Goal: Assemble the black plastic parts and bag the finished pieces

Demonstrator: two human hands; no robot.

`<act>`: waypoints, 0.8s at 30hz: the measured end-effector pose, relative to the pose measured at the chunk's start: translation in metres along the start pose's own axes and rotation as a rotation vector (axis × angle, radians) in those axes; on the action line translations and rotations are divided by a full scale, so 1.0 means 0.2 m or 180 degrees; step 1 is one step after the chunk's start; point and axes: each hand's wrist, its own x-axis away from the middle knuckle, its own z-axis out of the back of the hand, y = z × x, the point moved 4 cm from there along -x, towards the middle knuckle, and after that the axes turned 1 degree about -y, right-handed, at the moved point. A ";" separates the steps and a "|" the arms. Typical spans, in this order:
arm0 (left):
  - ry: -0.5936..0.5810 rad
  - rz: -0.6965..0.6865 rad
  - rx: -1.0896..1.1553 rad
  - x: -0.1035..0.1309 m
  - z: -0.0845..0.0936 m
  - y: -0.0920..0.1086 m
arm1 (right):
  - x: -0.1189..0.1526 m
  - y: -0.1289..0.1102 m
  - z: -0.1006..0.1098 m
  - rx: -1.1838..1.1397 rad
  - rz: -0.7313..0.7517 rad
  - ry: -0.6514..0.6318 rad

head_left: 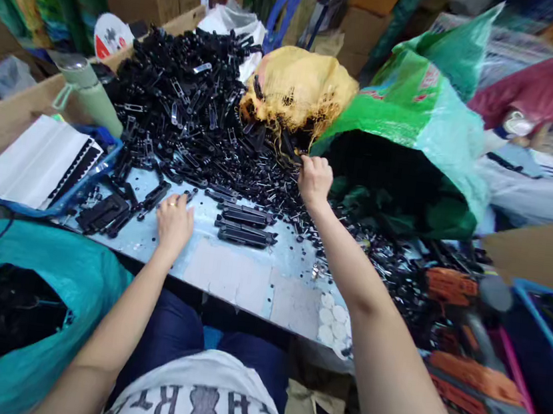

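Note:
My right hand [316, 179] reaches to the frayed mouth of the yellow mesh sack [300, 92]. Its fingers pinch a long black plastic part [290, 147] that sticks out there. My left hand [173, 224] is low over the left side of the blue worktop, fingers curled at a small dark part [190, 194] whose kind I cannot make out. Between the hands, long black plastic assemblies [245, 235] lie side by side. A big heap of black plastic parts [183, 101] fills the back left, and small screws and pins spread across the middle.
A green sack [418, 123] gapes at the right. Orange power drills [481, 386] lie at the lower right. A pale green bottle [89, 93] and a blue basket [89, 174] stand left. A teal sack [107, 273] sits lower left. Another person's sleeve [538, 81] shows upper right.

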 end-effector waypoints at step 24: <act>-0.0559 0.0093 0.0084 0.07 0.07 -0.04 | 1.19 -0.16 0.31 -0.0761 -0.0529 -0.1505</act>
